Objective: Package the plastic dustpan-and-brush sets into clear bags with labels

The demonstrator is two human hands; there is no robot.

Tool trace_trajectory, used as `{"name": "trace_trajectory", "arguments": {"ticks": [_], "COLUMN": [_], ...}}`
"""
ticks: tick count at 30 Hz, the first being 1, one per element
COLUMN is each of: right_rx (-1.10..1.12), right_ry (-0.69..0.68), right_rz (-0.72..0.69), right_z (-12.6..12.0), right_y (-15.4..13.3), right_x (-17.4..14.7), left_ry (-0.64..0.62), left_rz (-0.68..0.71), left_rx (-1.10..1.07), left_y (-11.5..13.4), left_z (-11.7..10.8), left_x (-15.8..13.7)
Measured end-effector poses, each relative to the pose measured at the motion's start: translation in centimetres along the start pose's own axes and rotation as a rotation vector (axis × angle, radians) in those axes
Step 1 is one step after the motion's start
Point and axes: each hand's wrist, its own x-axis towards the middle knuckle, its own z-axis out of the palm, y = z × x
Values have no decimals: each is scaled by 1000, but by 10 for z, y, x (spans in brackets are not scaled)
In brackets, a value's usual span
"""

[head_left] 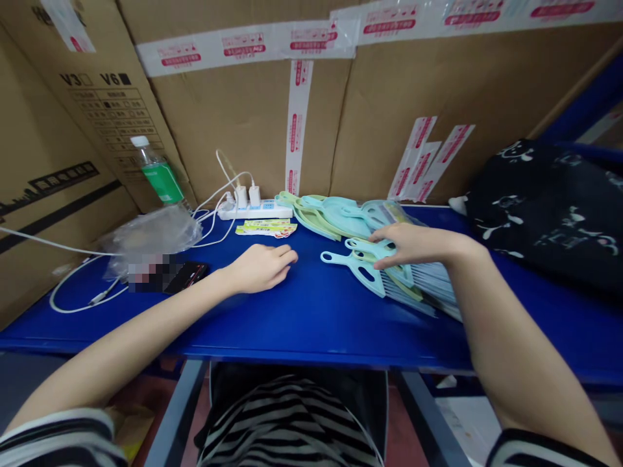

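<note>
My right hand (413, 244) is over a pile of small hand brushes, thumb and fingers apart around the upper ones. A light-blue brush (363, 272) with a looped handle and pale bristles lies at the front of the pile, and a pale-green brush (406, 288) shows partly beneath others. My palm hides some of the heads. Behind them lie several light-blue and pale-green dustpans (335, 214), overlapping. My left hand (263, 267) rests on the blue table with its fingers loosely curled together and nothing visible in them.
A white power strip (263, 209) with plugs and cables sits at the back, near small snack packets (267, 227). On the left are a green-labelled bottle (163, 181), a clear plastic bag (153, 230) and a dark phone (185, 277). A black patterned bag (545, 214) lies right; cardboard walls (243, 117) stand behind.
</note>
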Motion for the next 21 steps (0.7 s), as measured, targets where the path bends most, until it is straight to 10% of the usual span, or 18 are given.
{"name": "trace_trajectory", "arguments": {"ticks": [10,21], "right_rx": [-102,-92], "right_ry": [43,41], "right_rz": [19,-69], "right_z": [3,-2], "right_y": [-16,-14], "right_x": [3,3], "left_ry": [6,47], "left_rz": [-42,-14], "left_rx": [102,77], "left_y": [7,-3], "left_z": [4,-4], "left_x": [119,136]}}
